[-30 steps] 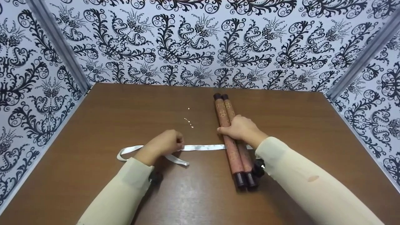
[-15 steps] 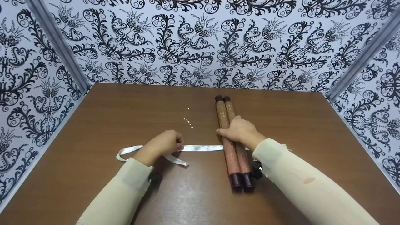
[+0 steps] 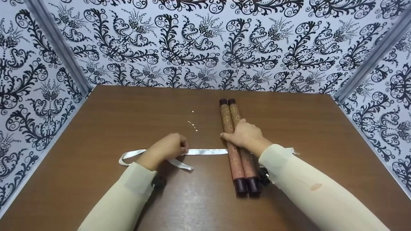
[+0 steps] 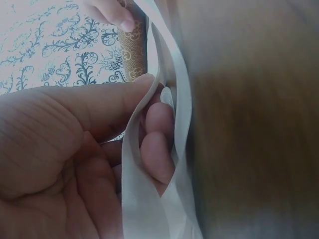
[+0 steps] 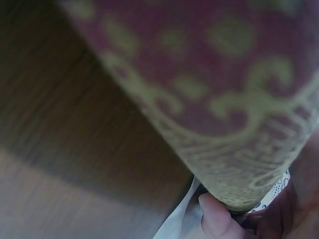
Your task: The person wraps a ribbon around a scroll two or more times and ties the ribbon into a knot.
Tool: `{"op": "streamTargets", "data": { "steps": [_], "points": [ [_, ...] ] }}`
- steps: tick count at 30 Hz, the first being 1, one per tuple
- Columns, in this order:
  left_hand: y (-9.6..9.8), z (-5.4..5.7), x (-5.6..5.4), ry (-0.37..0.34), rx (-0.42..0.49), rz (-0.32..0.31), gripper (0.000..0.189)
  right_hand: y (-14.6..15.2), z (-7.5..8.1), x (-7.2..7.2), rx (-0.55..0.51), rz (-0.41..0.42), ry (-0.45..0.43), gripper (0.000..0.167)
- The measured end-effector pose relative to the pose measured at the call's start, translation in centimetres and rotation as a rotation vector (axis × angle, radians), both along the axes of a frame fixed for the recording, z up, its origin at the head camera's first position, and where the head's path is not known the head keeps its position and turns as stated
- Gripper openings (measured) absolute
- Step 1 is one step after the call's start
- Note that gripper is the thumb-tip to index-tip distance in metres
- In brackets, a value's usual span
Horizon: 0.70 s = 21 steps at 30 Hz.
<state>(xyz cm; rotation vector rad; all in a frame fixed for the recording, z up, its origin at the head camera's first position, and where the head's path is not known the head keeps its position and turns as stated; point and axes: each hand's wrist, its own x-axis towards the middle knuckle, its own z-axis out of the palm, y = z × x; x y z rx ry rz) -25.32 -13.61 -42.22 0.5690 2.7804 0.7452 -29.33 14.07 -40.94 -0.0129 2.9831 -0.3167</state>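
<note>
Head view: patterned walls [image 3: 205,41] enclose a brown counter [image 3: 144,115], on which two patterned rolls [image 3: 234,160] with dark ends lie side by side, right of centre. The right hand [image 3: 246,134] lies across both rolls, thumb at their left side; its other fingers are largely hidden, though it appears to grip the pair. The left hand [image 3: 167,147], its fingers curled, pinches a white ribbon [image 3: 207,151], as the left wrist view shows; the ribbon loops left of that hand and, rightward, runs beneath the rolls. White specks [image 3: 196,130] lie beyond. Judged from the pose, the step in hand is placing the rolls across the steadied ribbon; the next move probably calls for keeping the rolls together while the ribbon's loose length is brought over them.
</note>
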Motion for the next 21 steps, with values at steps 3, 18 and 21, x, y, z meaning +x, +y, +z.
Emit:
{"op": "streamTargets", "data": {
  "steps": [3,18,21],
  "points": [
    [0.1,0.0,0.0,-0.018,-0.009,0.009,0.011,0.2,0.0,0.1,0.005,0.011,0.003,0.099],
    [0.0,0.2,0.1,-0.002,-0.015,0.002,0.009,3.0,1.9,0.3,-0.097,0.065,-0.09,0.106],
    [0.0,0.1,0.1,0.004,-0.007,-0.005,0.009,4.0,2.5,0.3,-0.088,0.104,-0.073,0.107]
  ]
}}
